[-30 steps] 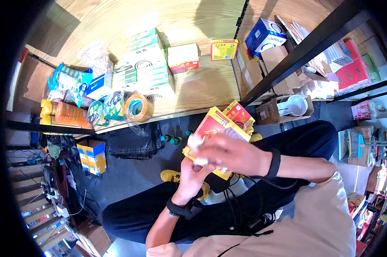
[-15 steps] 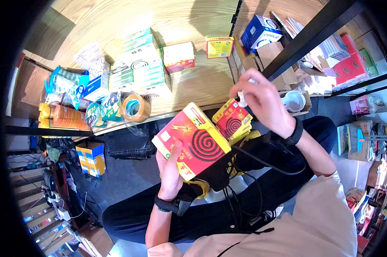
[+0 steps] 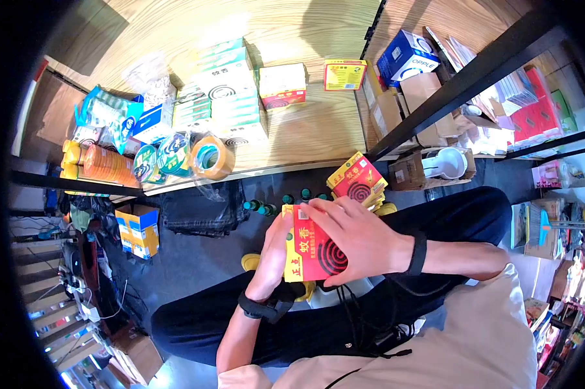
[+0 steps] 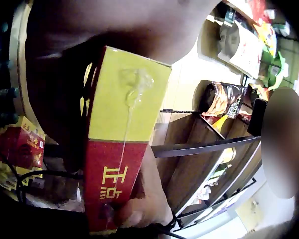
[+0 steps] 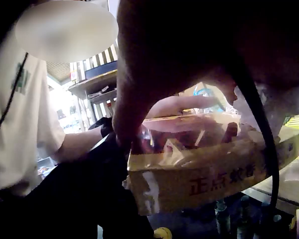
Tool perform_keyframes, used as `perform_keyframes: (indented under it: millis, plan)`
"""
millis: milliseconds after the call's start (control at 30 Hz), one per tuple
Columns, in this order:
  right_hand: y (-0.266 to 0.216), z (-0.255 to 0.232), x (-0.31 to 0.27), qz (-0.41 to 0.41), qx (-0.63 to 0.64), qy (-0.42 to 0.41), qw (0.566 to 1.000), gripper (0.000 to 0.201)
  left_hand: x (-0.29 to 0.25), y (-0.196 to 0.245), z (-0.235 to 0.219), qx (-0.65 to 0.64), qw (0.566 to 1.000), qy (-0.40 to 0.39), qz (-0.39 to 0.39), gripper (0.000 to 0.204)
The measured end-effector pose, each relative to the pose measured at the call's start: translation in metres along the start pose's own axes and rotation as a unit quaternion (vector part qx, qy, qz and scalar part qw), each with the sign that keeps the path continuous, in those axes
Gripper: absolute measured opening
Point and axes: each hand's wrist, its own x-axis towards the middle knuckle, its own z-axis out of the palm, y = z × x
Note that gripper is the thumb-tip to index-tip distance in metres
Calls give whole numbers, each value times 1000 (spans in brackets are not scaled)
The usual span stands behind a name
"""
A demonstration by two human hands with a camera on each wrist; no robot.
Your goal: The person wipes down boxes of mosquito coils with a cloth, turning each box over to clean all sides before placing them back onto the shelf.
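A red and yellow box (image 3: 310,249) with a black spiral is held between both hands above the lap. The left hand (image 3: 271,260) grips its left edge. Across its right side lies the right hand (image 3: 364,241), fingers over the top face and thumb at the lower edge. In the left wrist view a shiny, clear smear marks the yellow end of the box (image 4: 127,99), and a thumb presses its red part. The right wrist view shows the box side (image 5: 214,184) beneath the dark right hand (image 5: 189,55). Similar boxes (image 3: 357,180) are stacked just beyond.
On the wooden shelf (image 3: 318,129) stand green-white boxes (image 3: 224,84), a red-white box (image 3: 283,84), a small yellow box (image 3: 344,74) and a tape roll (image 3: 212,157). A black post (image 3: 461,78) crosses at right. Green bottles (image 3: 266,209) and an open carton (image 3: 137,231) are on the floor.
The right hand moved away from the box with a white scrap, then came back onto it. The box has turned and shifted right since half a second ago; the left hand still holds it.
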Motion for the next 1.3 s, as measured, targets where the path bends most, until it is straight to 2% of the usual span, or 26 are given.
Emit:
perform_keyframes:
  millis: [167,233,300,333,367,433,467,500,567,600,633,700,767,833,933,1200,1267,1300]
  plan:
    - [-1,10,-4,40,13,-16,999,123,-5,6,15,97,995,21,10,42]
    - [5,13,-5,50,27,-25,998,123,-6,2,16,96,995,16,13,46]
    - [22,11,1,54,89,26,994,122,1,-10,9,55,998,22,30,52]
    - [29,5,6,90,107,23,990,121,4,-10,11,74,994,56,49,58]
    - [43,3,11,80,110,72,988,118,0,-5,10,65,997,32,17,58]
    - [69,1,23,136,196,156,959,116,-5,6,16,78,996,-5,35,54]
    - [74,-5,26,182,327,167,912,112,-4,6,16,75,996,-4,37,54]
    - [77,-13,30,225,449,176,846,109,-3,6,16,94,995,4,33,52]
    - [117,12,30,254,293,253,886,108,-3,4,15,112,993,10,30,49]
    - [136,24,30,278,211,287,892,108,-3,2,12,113,993,3,34,46]
    - [135,24,30,299,161,284,897,109,-4,0,11,114,993,-3,39,44]
    - [129,34,31,280,30,260,924,116,-5,1,10,116,993,-4,36,41]
    - [134,48,24,277,-65,198,938,124,-7,2,9,116,993,-2,35,38]
    - [130,46,23,336,-85,100,933,128,-9,3,10,125,991,-12,52,36]
    - [156,63,8,392,-57,42,917,130,-12,4,11,116,991,-21,56,36]
    - [172,85,-4,393,-91,29,915,127,-16,2,17,94,993,-33,64,41]
    - [175,92,-6,320,-133,67,936,117,-18,3,18,91,992,-34,76,40]
    - [174,92,-5,318,-136,69,936,117,-18,3,19,95,992,-38,79,39]
